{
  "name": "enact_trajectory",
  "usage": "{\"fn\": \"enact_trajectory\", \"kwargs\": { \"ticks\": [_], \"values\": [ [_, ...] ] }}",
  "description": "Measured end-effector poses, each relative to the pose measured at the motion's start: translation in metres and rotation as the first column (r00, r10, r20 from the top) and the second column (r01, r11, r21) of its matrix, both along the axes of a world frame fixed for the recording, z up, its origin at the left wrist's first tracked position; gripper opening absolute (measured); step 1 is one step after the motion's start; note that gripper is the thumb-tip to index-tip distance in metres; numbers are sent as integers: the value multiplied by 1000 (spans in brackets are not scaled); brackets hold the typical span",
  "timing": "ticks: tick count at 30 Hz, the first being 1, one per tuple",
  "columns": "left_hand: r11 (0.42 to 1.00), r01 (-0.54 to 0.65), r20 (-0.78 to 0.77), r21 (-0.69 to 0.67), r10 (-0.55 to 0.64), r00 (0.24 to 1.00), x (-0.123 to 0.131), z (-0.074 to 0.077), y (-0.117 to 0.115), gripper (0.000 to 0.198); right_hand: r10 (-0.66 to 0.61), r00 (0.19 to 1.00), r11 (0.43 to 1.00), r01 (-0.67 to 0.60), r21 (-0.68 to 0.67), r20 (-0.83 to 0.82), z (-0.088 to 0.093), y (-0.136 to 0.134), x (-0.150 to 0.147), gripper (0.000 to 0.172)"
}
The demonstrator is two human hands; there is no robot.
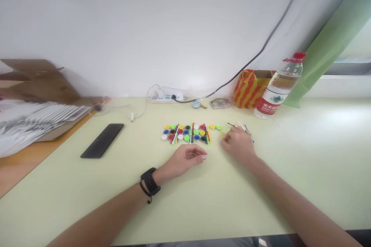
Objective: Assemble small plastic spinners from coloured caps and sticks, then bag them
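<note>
Several small coloured discs [180, 132] lie in rows on the pale green table, with thin coloured sticks [191, 133] laid across them. My left hand [188, 158] rests just in front of the rows, fingers loosely curled and apart, holding nothing. To the right, my right hand [239, 142] is lowered over more thin sticks, its fingers pinched together on a yellow stick [222, 132]. A yellow disc [213, 127] and a green disc [219, 127] sit to the left of that hand. Blue and dark stick ends poke out around its fingers, partly hidden.
A black phone-like slab [102, 141] lies at the left. Behind are a power strip [165, 98], glasses [220, 103] and a striped bag [247, 89]. A water bottle [279, 88] stands at back right. Packets [52, 117] and a cardboard box [43, 81] are far left.
</note>
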State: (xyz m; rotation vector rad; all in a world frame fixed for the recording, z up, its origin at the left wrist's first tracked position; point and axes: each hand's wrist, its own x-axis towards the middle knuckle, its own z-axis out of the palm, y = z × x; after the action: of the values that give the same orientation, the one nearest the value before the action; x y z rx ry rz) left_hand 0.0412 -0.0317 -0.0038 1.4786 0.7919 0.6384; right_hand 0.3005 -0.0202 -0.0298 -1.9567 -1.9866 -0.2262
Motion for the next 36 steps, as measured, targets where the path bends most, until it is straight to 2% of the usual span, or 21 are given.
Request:
{"fn": "enact_trajectory", "kwargs": {
  "ticks": [5, 9, 12, 15, 17, 24, 36],
  "values": [
    [1000, 5, -5, 0, -5, 1000, 0, 0, 0, 28, -25, 999, 1000, 24, 6, 42, -1, 3, 2, 19],
    [1000, 5, -3, 6, -5, 1000, 0, 1, 0, 30, -46, 998, 996, 43, 72, 31, -2, 4, 9, 18],
    [1000, 4, -8, 5, -4, 1000, -1, 1, 0, 29, -23, 995, 992, 35, 121, -97, 1, 3, 13, 16],
    [1000, 10, 3, 9, -10, 1000, -1, 0, 1, 29, 68, 954, 995, -43, 91, -293, 7, -1, 13, 15],
    [1000, 10, 6, 10, -10, 1000, -1, -1, 1, 29, 96, 934, 995, -78, 66, -345, 10, -4, 9, 15],
    [1000, 18, 2, 15, -18, 1000, -2, -2, 1, 28, 70, 947, 996, -82, -24, -312, 7, -3, 6, 16],
    [999, 16, -1, 32, -16, 1000, -1, -3, 1, 30, 95, 957, 995, -101, -9, -274, 2, 0, 16, 17]
  ]
}}
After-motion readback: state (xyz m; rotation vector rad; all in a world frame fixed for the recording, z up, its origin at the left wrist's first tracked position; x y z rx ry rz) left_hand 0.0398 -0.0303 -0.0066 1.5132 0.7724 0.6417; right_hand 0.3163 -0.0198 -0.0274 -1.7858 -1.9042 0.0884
